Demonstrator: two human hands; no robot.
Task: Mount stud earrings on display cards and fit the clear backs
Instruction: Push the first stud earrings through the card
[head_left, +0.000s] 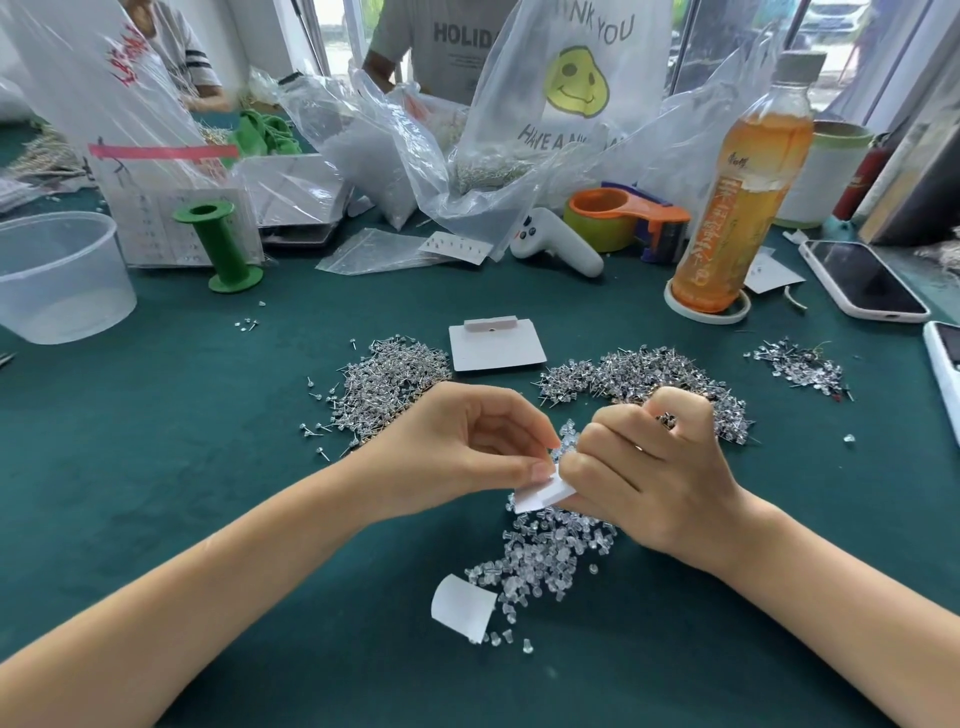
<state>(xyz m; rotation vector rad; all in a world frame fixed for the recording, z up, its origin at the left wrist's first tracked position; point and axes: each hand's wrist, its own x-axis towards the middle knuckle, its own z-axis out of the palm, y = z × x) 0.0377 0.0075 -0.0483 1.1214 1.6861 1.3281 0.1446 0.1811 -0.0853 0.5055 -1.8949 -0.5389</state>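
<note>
Green table | stud piles – heaped left and right of a blank card | clear backs – heaped under my hands | my left hand and right hand both pinch one small display card

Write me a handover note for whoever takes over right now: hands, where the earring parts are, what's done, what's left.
Left hand: pinches the small white display card at its top edge.
Right hand: fingers curled at the same card; whether it holds a stud or a back is hidden.
Clear backs: pile directly under the hands, on the green table.
Stud earrings: left pile, right pile, small pile far right.
Blank card lies between the piles; a curled card near the backs.
Done: cannot tell for this card.
Left: finish it, then the blank card.
</note>
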